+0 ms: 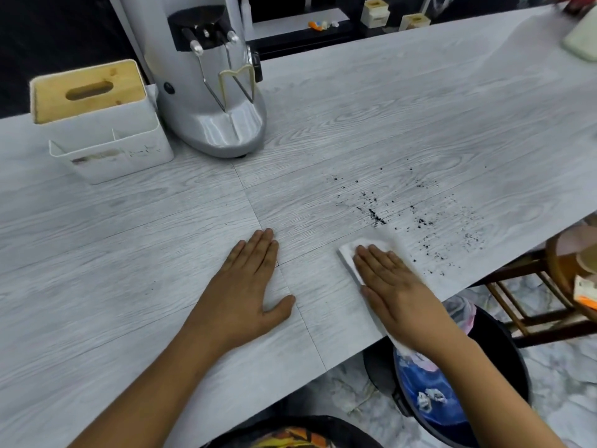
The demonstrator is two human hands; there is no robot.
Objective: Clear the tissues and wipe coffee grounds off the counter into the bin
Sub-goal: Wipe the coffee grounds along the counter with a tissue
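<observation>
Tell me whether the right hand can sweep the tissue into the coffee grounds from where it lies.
Probably yes. The right hand lies flat on the tissue, and only bare counter separates it from the coffee grounds just ahead.

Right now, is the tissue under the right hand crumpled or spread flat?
Spread flat: the tissue lies pressed on the counter beneath the open right hand.
</observation>
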